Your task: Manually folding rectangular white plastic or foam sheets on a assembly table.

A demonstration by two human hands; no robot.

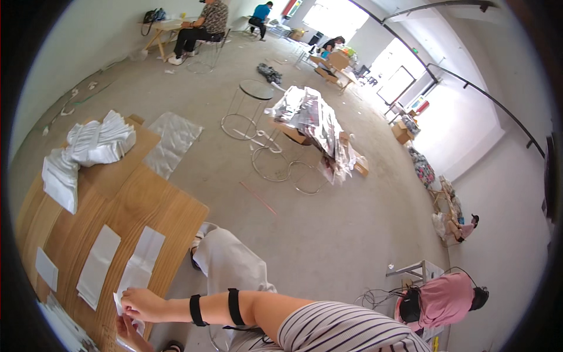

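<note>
At the lower left, my right hand (141, 305) reaches over the wooden table (158, 202) with its fingers pinched together on a thin white sheet (117, 304). Just below it, my left hand (131, 335) also has its fingers closed at the same sheet, partly cut off by the lower edge. Beyond my hands lies a long white folded piece (145, 252). Beside it is a flat white stack (98, 267), and a smaller white piece (47, 269) rests farther left. Whether these are paper or plastic, I cannot tell.
A heap of white bundles (99, 141) sits at the table's far end. More white pieces (61, 322) stand at its lower left edge. Round stools (256, 90) and a silvery film pile (311, 117) occupy the floor. A person in pink (443, 299) sits at lower right; others work farther off.
</note>
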